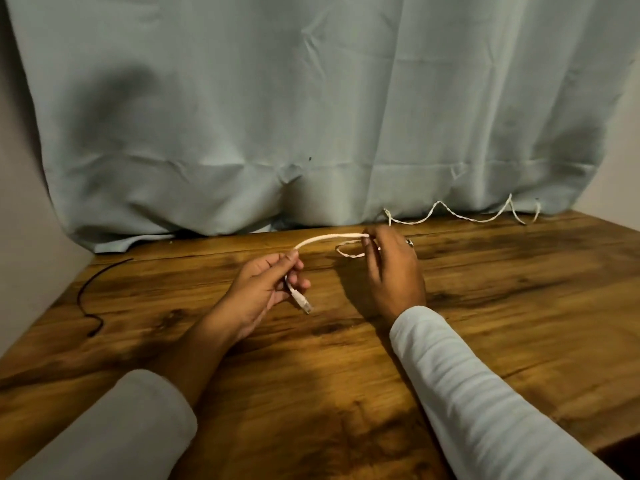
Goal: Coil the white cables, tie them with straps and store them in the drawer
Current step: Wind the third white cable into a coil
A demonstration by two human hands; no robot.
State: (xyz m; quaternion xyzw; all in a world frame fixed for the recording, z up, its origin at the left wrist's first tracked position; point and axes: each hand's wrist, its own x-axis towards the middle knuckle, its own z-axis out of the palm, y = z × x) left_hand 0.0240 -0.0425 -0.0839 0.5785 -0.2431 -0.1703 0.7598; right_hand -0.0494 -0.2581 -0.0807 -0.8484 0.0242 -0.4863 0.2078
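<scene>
A wooden bench [485, 306] fills the lower frame. At centre, the left hand [266, 289] and right hand [391, 271] both pinch the white cable [325, 238]; its kinked tail could tangle while coiling.

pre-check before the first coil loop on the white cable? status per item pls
1. Left hand holds the white cable near its plug: ok.
2. Right hand pinches the cable further along: ok.
3. Cable between the hands free of knots: ok.
4. Rest of the cable free to pull in: cannot tell, it runs zigzag along the curtain.
5. Strap within reach: cannot tell, only a thin black cord lies on the table.
6. Drawer open: cannot tell, not in view.
</scene>
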